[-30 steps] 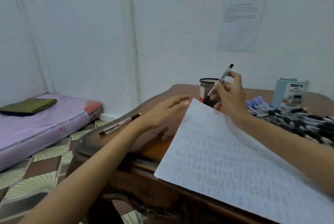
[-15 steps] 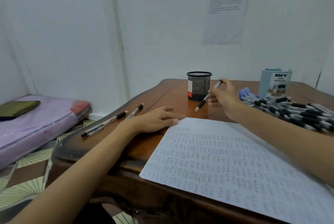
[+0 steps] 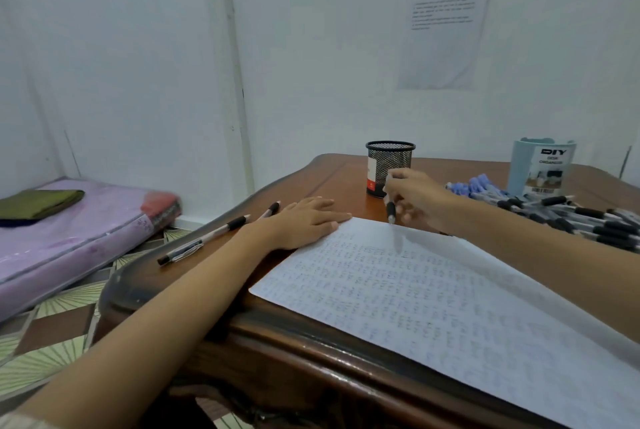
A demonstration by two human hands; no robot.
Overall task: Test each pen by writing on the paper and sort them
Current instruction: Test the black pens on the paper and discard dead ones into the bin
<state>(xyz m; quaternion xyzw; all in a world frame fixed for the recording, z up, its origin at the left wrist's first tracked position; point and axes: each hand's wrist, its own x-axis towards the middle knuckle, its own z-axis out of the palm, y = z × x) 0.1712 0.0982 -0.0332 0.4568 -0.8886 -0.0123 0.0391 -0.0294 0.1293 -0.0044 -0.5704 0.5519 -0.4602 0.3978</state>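
Testing is the step in hand, by my reading. The right hand [image 3: 419,200] grips a pen [image 3: 391,212] in a writing hold, fingers curled round the barrel, with the tip pointing down at the far edge of the paper [image 3: 433,290]. Whether the tip touches the sheet I cannot tell. The left hand [image 3: 308,220] lies flat with straight fingers, holding nothing, and presses the sheet's far left corner onto the bench [image 3: 277,342].

The paper lies askew along the near edge of the bench. Rows of small bluish writing cover nearly all of it, and only a strip along its far edge looks bare. The next move probably calls for a short, light stroke on that strip while the left hand steadies the sheet. After a look for ink, the pen needs a place. That could be beside the nearer pen [image 3: 204,238] and the farther pen [image 3: 272,209] by the left edge, or the mesh cup [image 3: 389,165] at the far edge. Which place means what, I cannot tell.

The held pen has a black grip and a silvery tip, and its upper barrel is hidden by the fingers. Towards the right edge lies a pile of pens [image 3: 571,217] with similar black grips, just beside a pale blue organiser box [image 3: 542,169].
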